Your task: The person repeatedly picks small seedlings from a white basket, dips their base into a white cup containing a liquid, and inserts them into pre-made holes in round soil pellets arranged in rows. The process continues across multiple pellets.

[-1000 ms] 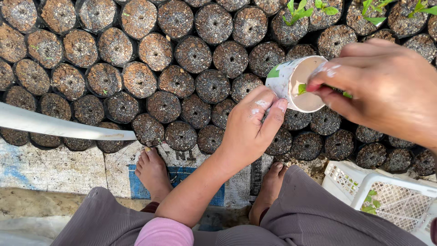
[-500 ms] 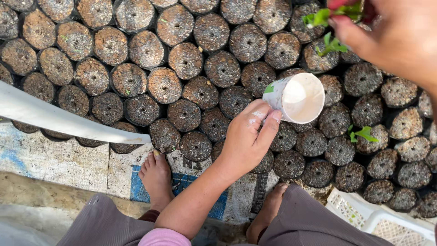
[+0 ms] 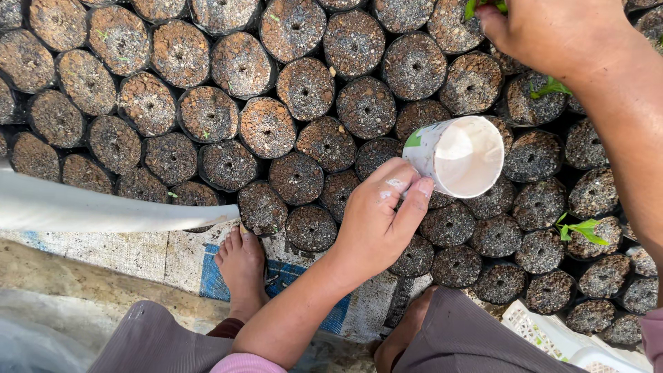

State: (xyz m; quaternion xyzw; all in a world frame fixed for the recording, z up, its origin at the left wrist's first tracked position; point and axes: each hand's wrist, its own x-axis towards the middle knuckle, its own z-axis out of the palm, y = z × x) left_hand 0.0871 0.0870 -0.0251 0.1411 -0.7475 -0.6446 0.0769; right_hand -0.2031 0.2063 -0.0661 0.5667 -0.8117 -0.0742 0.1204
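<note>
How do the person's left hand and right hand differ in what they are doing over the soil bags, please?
The left hand grips a white paper cup, tilted on its side; the right hand pinches a green seedling at the frame's top edge. The left hand sits low near the bare foot; the right hand reaches farther out. Both hover above soil-filled nursery bags.

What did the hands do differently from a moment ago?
The right hand left the white cup and moved up to the far soil bags, taking a green seedling along. The left hand still holds the cup tilted over the soil-filled bags.
</note>
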